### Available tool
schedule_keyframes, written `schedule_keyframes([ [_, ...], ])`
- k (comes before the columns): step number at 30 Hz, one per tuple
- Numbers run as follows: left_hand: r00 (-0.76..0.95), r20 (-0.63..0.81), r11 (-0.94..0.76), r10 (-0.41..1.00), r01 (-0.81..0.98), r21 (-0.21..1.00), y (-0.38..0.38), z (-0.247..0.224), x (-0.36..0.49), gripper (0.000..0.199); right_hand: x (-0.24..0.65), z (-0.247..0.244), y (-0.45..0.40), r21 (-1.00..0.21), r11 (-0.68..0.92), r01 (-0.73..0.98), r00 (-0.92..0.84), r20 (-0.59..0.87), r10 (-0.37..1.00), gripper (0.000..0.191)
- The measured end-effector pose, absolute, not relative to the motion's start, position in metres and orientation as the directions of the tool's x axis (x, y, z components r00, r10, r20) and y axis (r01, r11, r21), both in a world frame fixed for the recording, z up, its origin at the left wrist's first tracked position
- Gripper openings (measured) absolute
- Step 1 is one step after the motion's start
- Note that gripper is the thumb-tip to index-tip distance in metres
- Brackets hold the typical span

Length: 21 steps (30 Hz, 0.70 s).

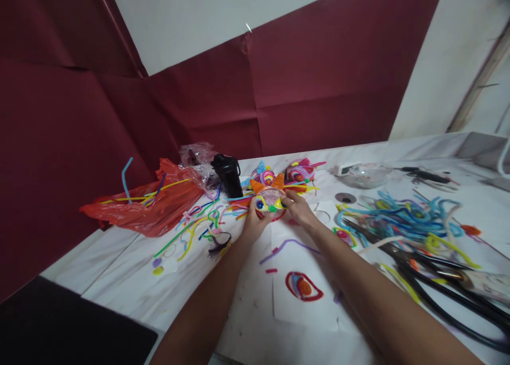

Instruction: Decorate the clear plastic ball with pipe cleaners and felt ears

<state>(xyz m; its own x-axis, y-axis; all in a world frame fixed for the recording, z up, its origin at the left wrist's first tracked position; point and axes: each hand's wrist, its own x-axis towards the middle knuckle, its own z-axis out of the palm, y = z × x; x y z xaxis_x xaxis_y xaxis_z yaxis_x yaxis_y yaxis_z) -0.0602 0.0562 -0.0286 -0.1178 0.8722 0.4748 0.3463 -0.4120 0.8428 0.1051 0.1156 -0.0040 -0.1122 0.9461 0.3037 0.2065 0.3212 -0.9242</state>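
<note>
Out over the middle of the table, both hands hold a pipe-cleaner animal face [273,198]. It is round and pinkish, with orange ears, two coloured eyes and a green nose. My left hand [255,222] grips its left side, with the thumb across the lower front. On the opposite side, the fingers of my right hand [298,208] close on the edge by the right eye. Nearer me, an eye-shaped pipe-cleaner piece [303,287] with a red outline lies on white paper [287,313]. A purple pipe cleaner [292,242] lies just beyond it.
Behind the face stand a black bottle [228,175] and two more colourful pipe-cleaner pieces [300,171]. On the left, a red plastic bag [159,211] adjoins scattered pipe cleaners [195,229]. To the right are large black-handled scissors [414,266] and a blue pipe-cleaner heap [394,216].
</note>
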Motion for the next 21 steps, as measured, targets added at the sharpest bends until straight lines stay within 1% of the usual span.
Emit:
schedule_keyframes([
  [2,-0.146,0.398,-0.361,0.906,0.228,0.904,0.053,-0.023,-0.057,0.084,0.106,0.0,0.11,-0.93,0.295,0.218,-0.121,0.274,0.954,0.045],
  [4,-0.179,0.341,-0.32,0.923,0.133,0.938,0.048,-0.016,-0.053,0.086,0.108,0.006,0.102,-0.934,0.273,0.231,-0.125,0.25,0.96,0.047],
  [8,-0.219,0.325,-0.317,0.92,0.07,0.946,0.036,0.0,-0.044,0.088,0.113,0.026,0.083,-0.929,0.267,0.257,-0.121,0.243,0.963,0.048],
  [13,-0.186,0.308,-0.318,0.933,-0.021,0.948,0.02,0.018,-0.029,0.088,0.127,0.053,0.058,-0.914,0.296,0.278,-0.099,0.279,0.955,0.048],
  [17,-0.151,0.305,-0.323,0.94,-0.114,0.94,0.003,0.029,-0.014,0.089,0.146,0.063,0.037,-0.911,0.346,0.223,-0.106,0.33,0.938,0.056],
  [21,-0.141,0.309,-0.33,0.941,-0.165,0.929,-0.016,0.036,0.001,0.089,0.167,0.057,0.017,-0.897,0.428,0.115,-0.176,0.405,0.897,0.071],
])
